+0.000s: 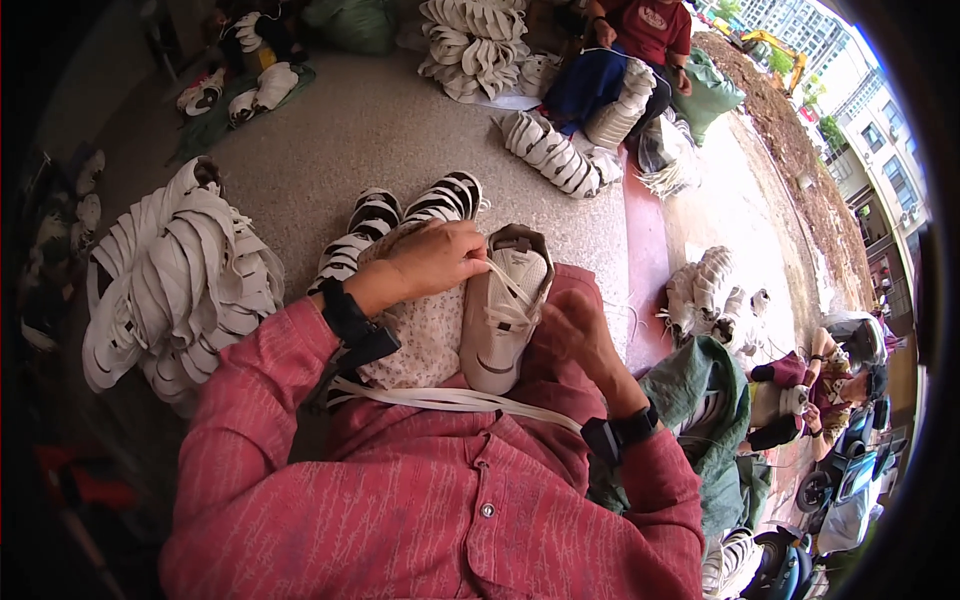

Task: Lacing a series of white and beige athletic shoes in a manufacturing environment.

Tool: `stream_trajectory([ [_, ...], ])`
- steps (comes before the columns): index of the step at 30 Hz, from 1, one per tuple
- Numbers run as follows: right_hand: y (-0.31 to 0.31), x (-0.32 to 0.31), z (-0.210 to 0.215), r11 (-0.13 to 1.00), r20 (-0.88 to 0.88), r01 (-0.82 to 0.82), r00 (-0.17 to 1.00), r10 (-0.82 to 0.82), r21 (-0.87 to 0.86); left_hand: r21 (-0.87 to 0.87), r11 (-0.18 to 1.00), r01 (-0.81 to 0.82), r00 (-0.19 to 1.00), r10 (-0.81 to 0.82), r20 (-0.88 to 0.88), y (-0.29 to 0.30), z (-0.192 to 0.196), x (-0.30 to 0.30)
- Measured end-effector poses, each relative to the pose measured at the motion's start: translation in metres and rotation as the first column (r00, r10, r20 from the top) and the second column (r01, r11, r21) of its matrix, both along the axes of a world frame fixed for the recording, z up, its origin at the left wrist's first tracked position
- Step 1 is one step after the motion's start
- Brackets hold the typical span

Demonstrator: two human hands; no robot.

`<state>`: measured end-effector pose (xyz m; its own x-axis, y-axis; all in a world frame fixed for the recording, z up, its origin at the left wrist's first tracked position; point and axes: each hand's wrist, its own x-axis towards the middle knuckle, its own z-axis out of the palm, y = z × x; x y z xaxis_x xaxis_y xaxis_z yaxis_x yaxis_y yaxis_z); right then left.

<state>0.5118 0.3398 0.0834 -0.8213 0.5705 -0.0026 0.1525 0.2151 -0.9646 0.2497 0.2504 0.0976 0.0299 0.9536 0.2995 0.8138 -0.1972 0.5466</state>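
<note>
A cream shoe upper (490, 352) with a dark collar lies in my lap, its white lace (508, 285) crossing the front. My left hand (440, 258) is closed in a pinch on that lace above the upper. At the upper's right side is my right hand (575, 330), its fingers bent and blurred, so I cannot make out any hold. Under the upper, a floral cloth (420, 345) covers part of my lap. More white laces (450, 399) stretch across my waist. Just beyond my left hand are black-and-white nested uppers (440, 200).
A big heap of white uppers (185, 280) stands on the left. Ahead, a person in a red shirt (650, 35) sits by a row of nested uppers (555, 155). Green sacking (710, 420) lies by my right arm. Another person (835, 390) sits far right near parked scooters.
</note>
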Motion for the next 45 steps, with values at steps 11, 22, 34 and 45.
stream_trajectory([
  [11,0.007,-0.012,-0.006,0.884,0.248,0.197,0.964,-0.096,-0.424,0.163,0.959,0.230,0.973,-0.232,-0.012,0.024,-0.001,0.016],
  [22,-0.020,-0.008,-0.005,0.301,-0.242,-0.124,0.887,-0.393,-0.945,-0.166,0.974,0.153,0.987,-0.159,-0.022,0.041,-0.018,0.019],
  [34,-0.028,0.004,-0.019,0.442,-0.001,0.251,0.869,-0.495,-0.861,-0.364,0.924,0.116,0.992,-0.089,0.091,0.047,-0.002,0.026],
  [45,-0.041,-0.009,-0.013,0.157,-0.362,-0.327,0.805,-0.471,-0.932,-0.447,0.878,0.168,0.864,0.087,0.496,0.045,-0.007,0.031],
])
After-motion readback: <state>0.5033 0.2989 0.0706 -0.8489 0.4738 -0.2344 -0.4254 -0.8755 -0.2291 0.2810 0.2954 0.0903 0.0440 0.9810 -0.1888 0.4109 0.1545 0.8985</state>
